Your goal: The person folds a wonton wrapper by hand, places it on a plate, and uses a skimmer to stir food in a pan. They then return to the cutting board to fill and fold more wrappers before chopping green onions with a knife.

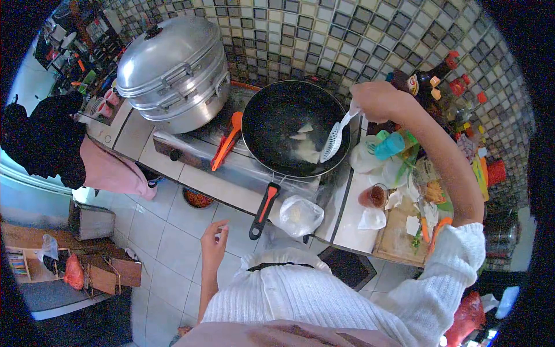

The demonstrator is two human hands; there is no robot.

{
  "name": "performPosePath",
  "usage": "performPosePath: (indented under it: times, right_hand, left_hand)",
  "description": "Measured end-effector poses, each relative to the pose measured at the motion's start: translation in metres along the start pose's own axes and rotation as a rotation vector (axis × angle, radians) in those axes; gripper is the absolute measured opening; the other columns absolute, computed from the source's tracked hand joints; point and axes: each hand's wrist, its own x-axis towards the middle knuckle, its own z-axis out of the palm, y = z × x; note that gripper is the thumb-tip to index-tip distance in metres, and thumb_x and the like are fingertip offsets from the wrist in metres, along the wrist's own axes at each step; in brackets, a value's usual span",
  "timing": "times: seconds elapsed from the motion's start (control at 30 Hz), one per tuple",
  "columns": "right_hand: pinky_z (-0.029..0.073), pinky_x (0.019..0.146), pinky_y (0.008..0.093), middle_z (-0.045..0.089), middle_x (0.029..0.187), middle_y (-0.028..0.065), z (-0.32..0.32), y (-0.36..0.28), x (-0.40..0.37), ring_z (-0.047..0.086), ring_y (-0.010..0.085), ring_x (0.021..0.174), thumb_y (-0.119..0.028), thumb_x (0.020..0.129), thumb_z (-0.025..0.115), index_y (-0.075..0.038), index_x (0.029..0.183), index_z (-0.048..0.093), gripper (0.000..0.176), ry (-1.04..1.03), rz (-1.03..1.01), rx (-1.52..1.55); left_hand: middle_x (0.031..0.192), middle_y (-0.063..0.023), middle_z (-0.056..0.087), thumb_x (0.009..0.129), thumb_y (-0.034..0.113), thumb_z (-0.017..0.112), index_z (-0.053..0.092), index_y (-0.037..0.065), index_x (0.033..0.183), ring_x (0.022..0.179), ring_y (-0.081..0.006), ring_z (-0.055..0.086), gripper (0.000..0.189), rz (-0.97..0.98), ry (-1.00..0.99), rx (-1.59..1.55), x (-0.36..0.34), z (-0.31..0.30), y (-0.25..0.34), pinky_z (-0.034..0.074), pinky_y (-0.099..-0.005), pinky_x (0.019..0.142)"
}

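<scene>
My right hand (376, 103) is closed around the handle of a white slotted spatula (333, 141). The spatula's head rests inside a black frying pan (269, 127), at its right side, beside several pale pieces of food (306, 151). The pan sits on the stove (191, 151), its black and red handle (265, 209) pointing toward me. My left hand (214, 238) hangs over the floor, left of the pan handle, fingers partly curled; whether anything is between them is too small to tell. Just right of the pan handle lies a clear plastic bag (300, 216) with white contents.
A large metal steamer (176, 75) stands left of the pan, with orange tongs (228, 140) between them. To the right are a glass of reddish-brown liquid (374, 197), a cutting board (393, 236) and bottles (425, 81). Another person in black and pink (49, 139) is at the far left.
</scene>
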Motion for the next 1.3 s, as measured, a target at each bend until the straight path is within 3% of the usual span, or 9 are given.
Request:
performPosePath:
  times: [0.17, 0.4, 0.47, 0.6, 0.67, 1.0, 1.1, 1.2, 1.3]
  right_hand:
    - [0.044, 0.06, 0.0404, 0.052, 0.072, 0.015, 0.014, 0.037, 0.019, 0.055, 0.0326, 0.075, -0.008, 0.069, 0.055, -0.012, 0.093, 0.063, 0.025, -0.105, -0.237, 0.193]
    - [0.041, 0.071, 0.0379, 0.053, 0.076, 0.0138, 0.022, 0.053, 0.009, 0.052, 0.0312, 0.08, -0.011, 0.071, 0.056, -0.01, 0.094, 0.062, 0.023, -0.094, -0.203, 0.342]
    - [0.039, 0.074, 0.0365, 0.053, 0.079, 0.0128, 0.021, 0.054, -0.001, 0.051, 0.0295, 0.084, -0.01, 0.072, 0.057, -0.009, 0.094, 0.062, 0.023, 0.02, -0.174, 0.451]
    - [0.039, 0.074, 0.0364, 0.053, 0.081, 0.0124, 0.018, 0.056, -0.011, 0.051, 0.0288, 0.083, -0.009, 0.073, 0.057, -0.008, 0.094, 0.062, 0.022, 0.055, -0.115, 0.454]
    - [0.039, 0.074, 0.0364, 0.053, 0.081, 0.0126, 0.007, 0.051, -0.015, 0.051, 0.0294, 0.083, -0.007, 0.073, 0.057, -0.008, 0.094, 0.063, 0.022, -0.024, -0.084, 0.429]
    - [0.04, 0.068, 0.0366, 0.053, 0.08, 0.0131, 0.028, 0.032, -0.014, 0.051, 0.0289, 0.078, -0.01, 0.072, 0.056, -0.007, 0.092, 0.063, 0.021, -0.066, -0.129, 0.534]
    - [0.038, 0.063, 0.0358, 0.048, 0.074, 0.0117, 0.057, 0.026, -0.01, 0.047, 0.027, 0.07, -0.008, 0.073, 0.054, -0.008, 0.094, 0.063, 0.022, 0.218, -0.048, 0.486]
    - [0.037, 0.062, 0.0357, 0.045, 0.072, 0.0113, 0.074, 0.014, -0.016, 0.047, 0.0267, 0.07, -0.006, 0.074, 0.053, -0.009, 0.094, 0.063, 0.023, 0.351, -0.026, 0.499]
    - [0.037, 0.062, 0.0354, 0.044, 0.072, 0.0112, 0.075, 0.007, -0.029, 0.047, 0.0266, 0.07, -0.005, 0.074, 0.053, -0.01, 0.094, 0.063, 0.023, 0.27, -0.038, 0.609]
  left_hand:
    - [0.089, -0.0074, 0.058, 0.082, 0.016, 0.055, 0.06, 0.006, 0.096, 0.07, -0.0133, 0.056, 0.018, -0.021, 0.048, -0.002, 0.005, -0.011, -0.018, 0.04, -0.0229, 0.051]
    - [0.091, -0.0088, 0.059, 0.083, 0.016, 0.055, 0.059, 0.004, 0.094, 0.07, -0.0143, 0.057, 0.017, -0.041, 0.067, -0.015, 0.006, -0.014, -0.043, 0.043, -0.0233, 0.054]
    - [0.091, -0.009, 0.059, 0.083, 0.016, 0.055, 0.059, 0.003, 0.094, 0.07, -0.0144, 0.057, 0.017, -0.043, 0.055, -0.037, 0.008, -0.012, -0.042, 0.043, -0.0233, 0.054]
    - [0.092, -0.0087, 0.059, 0.083, 0.016, 0.054, 0.059, 0.003, 0.094, 0.069, -0.0144, 0.057, 0.018, -0.025, 0.039, -0.012, 0.015, -0.011, -0.039, 0.043, -0.0234, 0.051]
    - [0.092, -0.0086, 0.059, 0.083, 0.017, 0.054, 0.058, 0.003, 0.094, 0.069, -0.0144, 0.057, 0.018, -0.008, 0.036, -0.014, 0.017, -0.009, -0.04, 0.043, -0.0234, 0.051]
    - [0.092, -0.0091, 0.059, 0.083, 0.015, 0.055, 0.058, 0.003, 0.094, 0.069, -0.0147, 0.057, 0.017, 0.026, 0.02, -0.044, 0.018, 0.002, -0.047, 0.044, -0.0244, 0.052]
    - [0.092, -0.0096, 0.059, 0.082, 0.015, 0.055, 0.058, 0.003, 0.094, 0.069, -0.0152, 0.057, 0.018, -0.001, 0.008, -0.031, 0.018, 0.0, -0.041, 0.045, -0.025, 0.054]
    - [0.091, -0.0102, 0.059, 0.082, 0.015, 0.055, 0.058, 0.002, 0.094, 0.068, -0.0159, 0.057, 0.018, -0.024, -0.001, 0.002, 0.019, 0.0, -0.038, 0.045, -0.025, 0.055]
    - [0.092, -0.0107, 0.059, 0.082, 0.015, 0.055, 0.058, 0.002, 0.094, 0.069, -0.0167, 0.058, 0.018, -0.043, -0.012, 0.015, 0.02, -0.001, -0.035, 0.045, -0.025, 0.056]
